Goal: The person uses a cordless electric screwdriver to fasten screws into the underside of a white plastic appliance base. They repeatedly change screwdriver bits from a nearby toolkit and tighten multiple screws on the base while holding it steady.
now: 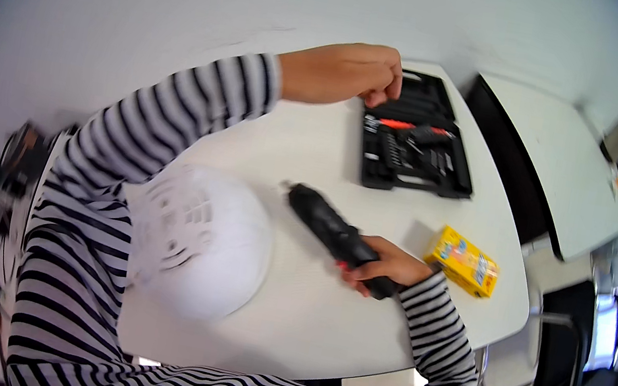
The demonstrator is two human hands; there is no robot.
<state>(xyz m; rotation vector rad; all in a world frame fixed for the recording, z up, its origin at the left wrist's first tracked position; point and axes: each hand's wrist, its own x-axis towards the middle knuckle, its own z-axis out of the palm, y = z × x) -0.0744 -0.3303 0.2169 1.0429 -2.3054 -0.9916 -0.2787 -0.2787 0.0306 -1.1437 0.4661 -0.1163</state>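
My right hand (388, 267) is wrapped round the handle of a black cordless screwdriver (324, 223) with a red button. The tool is held over the table, its tip towards the far left. My left hand (355, 75) is over the upper left edge of an open black tool case (378, 173), fingers curled downward and pressed together. Whatever they hold, if anything, is hidden. In the case lie bits, sockets and hand tools, with a red strip (410, 126) across the middle. At the left, beside my left arm, a white domed device (232, 262) with slots rests on the table.
A yellow box (464, 261) lies just right of my right wrist. The white table (286, 328) has a curved right edge. Past a dark gap stands a second white table (537, 125); black chairs (566, 342) are at the right. Cluttered gear (11, 168) lies at the far left.
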